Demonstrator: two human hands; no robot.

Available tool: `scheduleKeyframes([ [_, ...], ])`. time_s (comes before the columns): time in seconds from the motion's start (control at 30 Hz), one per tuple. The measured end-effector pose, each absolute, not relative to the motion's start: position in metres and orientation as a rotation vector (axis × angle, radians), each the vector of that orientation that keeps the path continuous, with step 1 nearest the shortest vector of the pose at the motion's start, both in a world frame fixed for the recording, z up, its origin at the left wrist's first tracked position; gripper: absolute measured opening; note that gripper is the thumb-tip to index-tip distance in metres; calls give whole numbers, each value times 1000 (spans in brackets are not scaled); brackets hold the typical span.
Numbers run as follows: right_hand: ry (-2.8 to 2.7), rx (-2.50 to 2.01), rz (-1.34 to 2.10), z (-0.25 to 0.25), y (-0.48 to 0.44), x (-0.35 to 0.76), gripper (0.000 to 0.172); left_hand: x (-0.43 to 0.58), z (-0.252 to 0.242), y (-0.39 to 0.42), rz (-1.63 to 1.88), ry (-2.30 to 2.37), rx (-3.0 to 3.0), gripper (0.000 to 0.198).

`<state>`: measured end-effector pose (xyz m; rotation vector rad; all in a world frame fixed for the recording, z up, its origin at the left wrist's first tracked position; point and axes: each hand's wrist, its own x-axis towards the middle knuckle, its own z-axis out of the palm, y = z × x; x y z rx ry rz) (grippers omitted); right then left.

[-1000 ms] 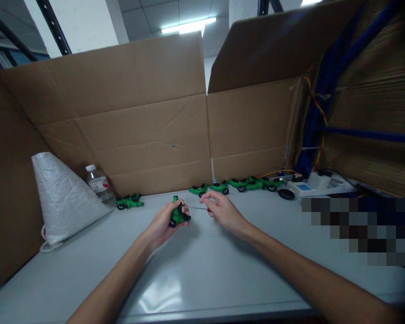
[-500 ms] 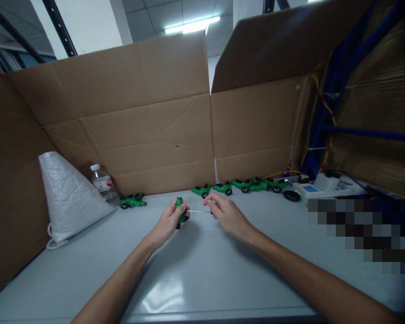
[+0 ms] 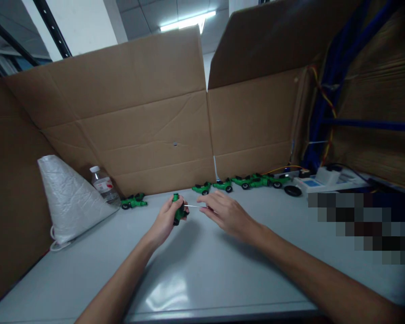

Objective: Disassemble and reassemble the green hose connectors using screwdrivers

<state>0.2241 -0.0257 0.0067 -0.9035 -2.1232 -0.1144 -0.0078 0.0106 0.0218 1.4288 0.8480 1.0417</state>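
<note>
In my left hand (image 3: 166, 217) is a green toy car (image 3: 178, 210) with black parts, stood on end above the table and gripped between thumb and fingers. My right hand (image 3: 227, 214) is closed on a screwdriver (image 3: 193, 206); its thin metal shaft runs leftward to the car's side. The handle is mostly hidden by the fingers, with only a bit of red showing. Whether the tip sits in a screw is too small to tell.
Several green toy cars (image 3: 222, 185) line the back of the table (image 3: 202, 270); another toy car (image 3: 134, 201) lies left, beside a water bottle (image 3: 104, 184) and a silvery-white bag (image 3: 64, 202). At right are a power strip (image 3: 334, 180) and a black ring (image 3: 293, 191). Cardboard walls (image 3: 138, 121) enclose the back.
My right hand has turned, its fingers now reaching further left along the screwdriver. The toy car has tilted slightly in my left hand. The camera view has shifted a little.
</note>
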Motion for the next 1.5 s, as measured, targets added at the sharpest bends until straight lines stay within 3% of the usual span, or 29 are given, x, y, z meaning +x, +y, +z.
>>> scheduleKeyframes([
  [0.07,-2068,-932,129,7,-26,223,22,-8,21,11,1084,884,1607,33],
  [0.17,-1976,-1060,437,5,-23,222,34,-8,21,10,1094,902,1839,34],
  [0.3,-1943,-1172,578,-2,-14,225,41,-7,17,8,1061,910,1914,33],
  [0.47,-1970,-1106,545,-5,-12,227,32,-3,9,10,993,893,1529,35],
  [0.77,-1837,-1031,546,7,-20,223,37,-5,20,8,950,731,1086,30],
  [1.17,-1891,-1043,535,1,-18,221,37,-4,19,8,954,725,1107,30],
  [1.5,-2074,-974,242,4,-20,226,41,-3,10,11,1002,942,1501,31],
])
